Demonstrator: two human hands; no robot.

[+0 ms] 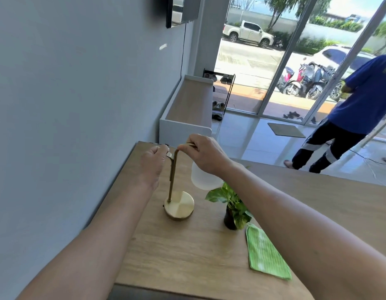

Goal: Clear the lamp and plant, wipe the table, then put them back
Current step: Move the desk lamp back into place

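A brass lamp (179, 205) with a round base and a thin bent stem stands on the wooden table (187, 252); its white frosted shade (201, 179) hangs under my right wrist. My left hand (154, 162) grips the top of the stem from the left. My right hand (204, 153) holds the stem's upper bend from the right. A small leafy plant (232, 203) in a dark pot stands just right of the lamp. A green cloth (266, 254) lies flat on the table to the right of the plant.
A grey wall runs along the table's left edge. Beyond the table stands a low white cabinet (187, 109), then a shoe rack (220, 92) and glass doors. A person in a blue shirt (348, 118) walks on the tiled floor at the right.
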